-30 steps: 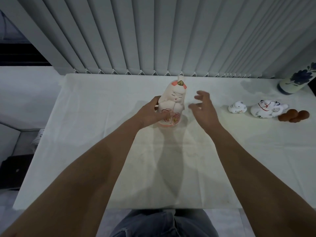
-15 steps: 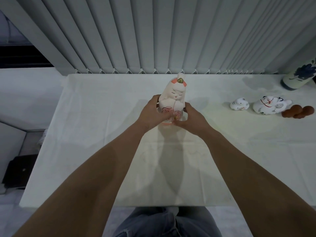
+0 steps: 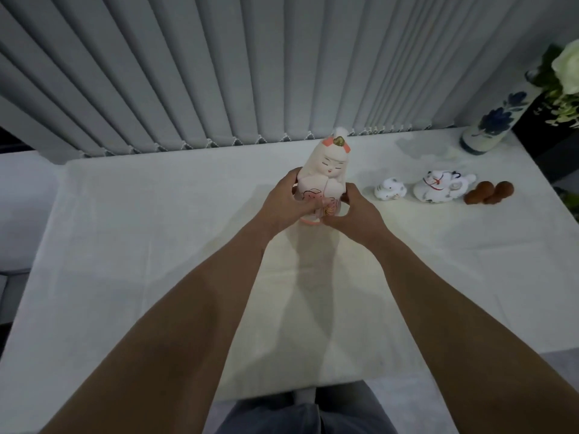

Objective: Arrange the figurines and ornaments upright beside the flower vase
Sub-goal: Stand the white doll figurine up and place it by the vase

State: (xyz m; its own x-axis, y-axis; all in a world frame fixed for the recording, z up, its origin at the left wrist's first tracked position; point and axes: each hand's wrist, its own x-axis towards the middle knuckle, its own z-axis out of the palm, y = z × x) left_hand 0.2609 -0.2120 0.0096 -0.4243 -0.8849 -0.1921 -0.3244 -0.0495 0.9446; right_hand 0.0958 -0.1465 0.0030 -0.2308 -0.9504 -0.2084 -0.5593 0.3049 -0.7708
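Observation:
A tall pale-pink doll figurine stands upright at the table's middle. My left hand wraps its left side and my right hand clasps its lower right; both cover its base. To the right lie a small white cat figurine, a larger white cat figurine on its side and a brown gourd-shaped ornament. The white flower vase with blue flowers stands at the far right corner, holding a white bloom.
A white cloth covers the table. Grey vertical blinds hang right behind its far edge. A dark object stands past the table's right edge beside the vase. My knees show below the near edge.
My right hand, open and apart from the doll a second ago, has closed on its lower right side. The view has swung right, so the vase and flower show more fully.

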